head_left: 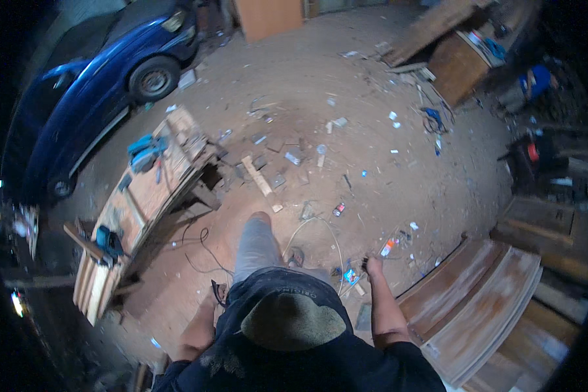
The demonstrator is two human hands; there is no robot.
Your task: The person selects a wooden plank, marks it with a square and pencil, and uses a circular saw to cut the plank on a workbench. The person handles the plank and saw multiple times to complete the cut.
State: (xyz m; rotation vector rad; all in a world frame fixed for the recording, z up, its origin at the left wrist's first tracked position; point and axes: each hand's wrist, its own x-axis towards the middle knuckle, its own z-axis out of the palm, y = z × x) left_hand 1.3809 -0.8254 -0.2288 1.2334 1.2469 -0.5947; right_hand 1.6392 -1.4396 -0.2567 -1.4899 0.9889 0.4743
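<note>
My left hand (222, 292) hangs low beside my hip, with a dark, thin-edged thing at its fingers. The fingers look curled round it, but its kind is too small and dim to tell. On the other side my right hand (375, 266) is held out from my body. It appears closed, with a small dark thing showing at its finger side that I cannot make out. Below it on the ground lie a blue packet (351, 276) and an orange-labelled bottle (389, 247). A pale hose or cable (310, 221) loops round my sandalled foot (296, 257).
To the left stands a wooden workbench (147, 193) with blue power tools (146, 153) on it. Beyond it is a blue car (101, 81). Wooden panels (477, 287) are stacked at right. Offcuts, a wood strip (261, 183), a dark cord (202, 251) and litter cover the ground.
</note>
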